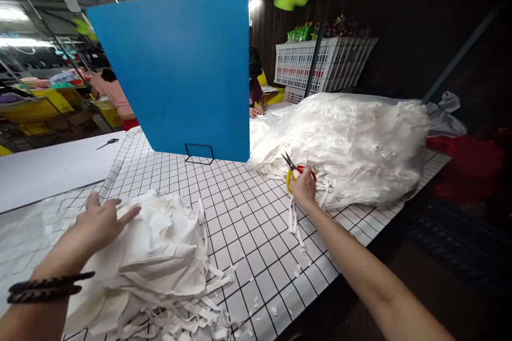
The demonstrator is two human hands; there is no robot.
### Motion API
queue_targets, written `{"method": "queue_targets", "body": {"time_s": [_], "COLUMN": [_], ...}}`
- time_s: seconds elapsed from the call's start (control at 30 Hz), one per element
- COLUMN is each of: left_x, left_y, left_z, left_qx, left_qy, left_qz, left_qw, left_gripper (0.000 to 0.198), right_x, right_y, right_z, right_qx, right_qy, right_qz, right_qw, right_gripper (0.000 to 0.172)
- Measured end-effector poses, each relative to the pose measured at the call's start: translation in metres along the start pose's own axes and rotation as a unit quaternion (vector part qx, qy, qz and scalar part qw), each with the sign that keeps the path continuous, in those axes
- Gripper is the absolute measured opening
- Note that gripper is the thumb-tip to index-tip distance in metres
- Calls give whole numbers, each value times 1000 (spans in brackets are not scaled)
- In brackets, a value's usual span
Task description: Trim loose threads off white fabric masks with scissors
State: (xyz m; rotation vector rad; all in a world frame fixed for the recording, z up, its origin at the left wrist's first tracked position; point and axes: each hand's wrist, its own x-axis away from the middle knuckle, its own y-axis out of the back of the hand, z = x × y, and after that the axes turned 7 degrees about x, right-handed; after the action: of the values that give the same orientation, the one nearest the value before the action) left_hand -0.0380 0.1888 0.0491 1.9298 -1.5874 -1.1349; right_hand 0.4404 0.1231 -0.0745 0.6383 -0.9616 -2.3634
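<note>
My left hand [102, 221] is open, fingers spread, at the far left edge of a heap of white cloth pieces [160, 245]; whether it touches the cloth is hard to tell. Narrow white straps [200, 317] with small buckles stick out from the heap's near side. In my right hand [304, 187] is a pair of scissors [294, 169] with one yellow and one red handle loop, blades pointing up and left. That hand is in front of a large clear plastic bag [352, 144] stuffed with white cloth. Loose straps [296, 226] lie on the table just below it.
A tall blue board [180, 74] stands on a wire stand across the grid-patterned table [240, 208]. Dark scissors [108, 143] lie on a white surface at left. Small white scraps dot the near edge. Co-workers [256, 97] sit beyond; crates [320, 64] are stacked behind.
</note>
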Motion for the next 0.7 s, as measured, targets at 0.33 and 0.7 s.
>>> {"method": "queue_targets", "body": {"time_s": [0.33, 0.7], "left_x": [104, 158], "left_y": [-43, -182], "left_z": [-81, -122], "left_qx": [159, 549], "left_qy": [-39, 315], "left_qz": [280, 421], "left_qw": [946, 650], "left_gripper": [46, 31], "right_x": [3, 184], "right_y": [6, 69], "right_z": [26, 14], "right_qx": [-111, -218], "right_qy": [58, 125], "right_qz": [16, 361], "right_qw": [992, 898], "right_gripper": [28, 20]}}
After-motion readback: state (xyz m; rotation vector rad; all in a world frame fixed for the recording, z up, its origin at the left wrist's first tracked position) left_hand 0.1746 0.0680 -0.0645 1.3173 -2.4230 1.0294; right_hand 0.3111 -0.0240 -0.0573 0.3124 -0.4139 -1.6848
